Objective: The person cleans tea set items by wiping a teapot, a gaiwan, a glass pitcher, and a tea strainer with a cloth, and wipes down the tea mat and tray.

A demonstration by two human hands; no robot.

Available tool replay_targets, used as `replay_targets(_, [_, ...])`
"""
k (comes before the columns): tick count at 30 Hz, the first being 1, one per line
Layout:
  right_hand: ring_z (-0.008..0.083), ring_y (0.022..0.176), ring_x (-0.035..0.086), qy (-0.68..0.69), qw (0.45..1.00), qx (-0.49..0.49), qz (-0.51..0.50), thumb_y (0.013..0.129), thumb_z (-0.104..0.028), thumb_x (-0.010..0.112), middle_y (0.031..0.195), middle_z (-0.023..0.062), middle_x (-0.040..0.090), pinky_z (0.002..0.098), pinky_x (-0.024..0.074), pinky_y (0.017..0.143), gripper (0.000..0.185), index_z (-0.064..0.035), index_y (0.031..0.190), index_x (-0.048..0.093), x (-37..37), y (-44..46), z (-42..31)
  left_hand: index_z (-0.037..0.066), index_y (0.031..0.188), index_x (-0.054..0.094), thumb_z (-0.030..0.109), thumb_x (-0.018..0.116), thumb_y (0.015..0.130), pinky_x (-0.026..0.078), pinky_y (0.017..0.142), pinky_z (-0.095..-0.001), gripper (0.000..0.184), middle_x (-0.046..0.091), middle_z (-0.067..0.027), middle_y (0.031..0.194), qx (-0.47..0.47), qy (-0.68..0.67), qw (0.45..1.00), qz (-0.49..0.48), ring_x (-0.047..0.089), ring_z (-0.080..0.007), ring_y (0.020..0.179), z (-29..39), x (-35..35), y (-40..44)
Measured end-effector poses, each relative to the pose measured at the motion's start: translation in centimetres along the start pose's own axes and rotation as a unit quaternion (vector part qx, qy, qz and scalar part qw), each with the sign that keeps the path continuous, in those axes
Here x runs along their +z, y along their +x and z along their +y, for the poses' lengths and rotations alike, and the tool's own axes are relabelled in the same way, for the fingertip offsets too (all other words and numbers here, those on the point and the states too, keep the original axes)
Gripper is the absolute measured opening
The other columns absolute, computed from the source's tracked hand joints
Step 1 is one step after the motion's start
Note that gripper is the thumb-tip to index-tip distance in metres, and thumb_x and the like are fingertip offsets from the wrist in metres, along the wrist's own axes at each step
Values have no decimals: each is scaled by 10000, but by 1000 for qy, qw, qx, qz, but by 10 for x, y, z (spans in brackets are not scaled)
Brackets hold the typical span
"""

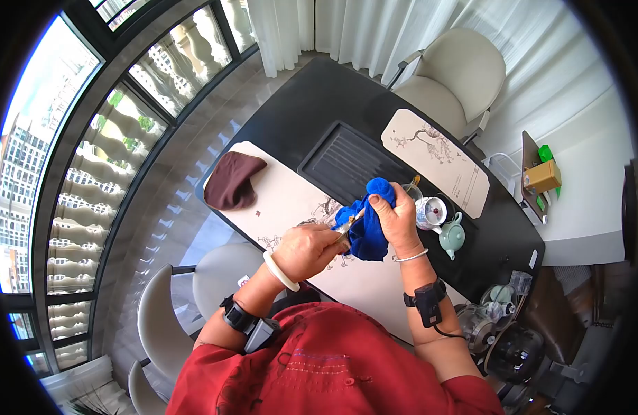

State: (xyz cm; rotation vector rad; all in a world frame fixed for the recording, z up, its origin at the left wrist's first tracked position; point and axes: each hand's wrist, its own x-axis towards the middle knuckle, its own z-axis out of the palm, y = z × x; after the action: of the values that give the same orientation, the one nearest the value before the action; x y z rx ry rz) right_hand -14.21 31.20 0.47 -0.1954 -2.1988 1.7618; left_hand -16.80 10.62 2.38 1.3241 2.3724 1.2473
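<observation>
A bunched blue cloth (pixel 368 235) hangs from my right hand (pixel 398 218), whose thumb and fingers are closed on it. To its left, my left hand (pixel 308 250) is closed round a small, slim object (pixel 346 225) with a shiny, brownish surface; its kind is too small to tell. The far end of that object touches the blue cloth. Both hands are above the pale printed mat (pixel 360 283). Just right of my right hand are a white lidded pot (pixel 430 212) and a light green teapot (pixel 451 236).
A brown cloth (pixel 232 181) lies on the mat's left end. Beyond my hands is a black ribbed tray (pixel 350 159), with another printed mat (pixel 436 162) beside it. Glassware (pixel 478 325) stands at the lower right. Chairs (pixel 457 76) surround the black table (pixel 284 117).
</observation>
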Motion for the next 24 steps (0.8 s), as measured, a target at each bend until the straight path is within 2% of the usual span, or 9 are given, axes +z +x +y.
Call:
replay_targets(2, [70, 666, 537, 84, 995, 50, 3, 817, -278, 687, 721, 27, 599, 235, 457, 619, 305, -1, 879, 575, 0, 1, 5, 87, 802, 656, 127, 645, 750, 455, 564, -341, 66, 570, -59, 658, 8, 98, 995, 21, 557, -222, 608, 1, -4, 2])
replay_targets(4, [67, 669, 536, 27, 998, 48, -29, 812, -274, 690, 727, 23, 601, 235, 456, 623, 301, -2, 874, 577, 4, 0, 5, 124, 831, 663, 99, 649, 700, 434, 617, -330, 134, 556, -15, 698, 12, 230, 972, 54, 535, -198, 655, -3, -5, 2])
replay_targets(7, [64, 671, 534, -41, 993, 76, -79, 799, -249, 697, 736, 9, 600, 233, 449, 628, 279, -2, 862, 584, 4, -3, 9, 129, 843, 672, 94, 653, 691, 423, 679, -346, 157, 561, 15, 729, 36, 246, 965, 90, 533, -192, 717, -20, -15, 0])
replay_targets(9, [66, 666, 532, 51, 991, 103, -73, 813, -209, 672, 731, 6, 595, 229, 443, 622, 227, -2, 859, 588, 7, -7, 7, 137, 839, 681, 94, 670, 677, 416, 746, -367, 167, 587, 7, 830, 14, 247, 965, 88, 541, -206, 826, -20, -20, 2])
replay_targets(11, [67, 663, 529, 70, 987, 117, -86, 837, -173, 623, 733, 2, 593, 229, 442, 616, 177, 1, 847, 593, 6, -7, 2, 146, 816, 684, 83, 687, 655, 424, 792, -380, 173, 597, -23, 957, 18, 248, 953, 175, 543, -239, 936, -23, -25, 6])
replay_targets(12, [61, 692, 529, 138, 970, 171, -107, 846, -167, 600, 759, 0, 595, 220, 444, 647, 170, 1, 869, 598, 7, -8, 0, 147, 809, 683, 79, 698, 644, 422, 843, -386, 179, 582, -48, 1063, 5, 259, 950, 174, 528, -266, 1020, -26, -25, 4])
replay_targets(15, [73, 777, 570, 201, 917, 262, -224, 851, -163, 592, 837, 23, 625, 221, 465, 737, 201, 6, 961, 599, 8, -7, -7, 149, 800, 670, 65, 684, 619, 421, 834, -383, 199, 558, -44, 1088, 29, 252, 948, 193, 526, -255, 1007, -31, -31, 5])
replay_targets(17, [72, 681, 573, 159, 928, 225, -250, 843, -199, 626, 762, 24, 618, 230, 481, 635, 217, 0, 929, 609, 14, -7, -2, 147, 796, 675, 65, 696, 602, 440, 820, -375, 211, 553, -46, 1117, 35, 246, 951, 186, 528, -256, 1005, -33, -32, 5])
replay_targets(24, [93, 627, 587, 90, 943, 221, -230, 825, -255, 661, 664, 34, 609, 248, 477, 588, 257, -6, 874, 620, 19, -7, 1, 155, 809, 678, 53, 686, 631, 472, 796, -363, 206, 523, -76, 1184, 36, 203, 963, 174, 544, -267, 975, -38, -26, 2])
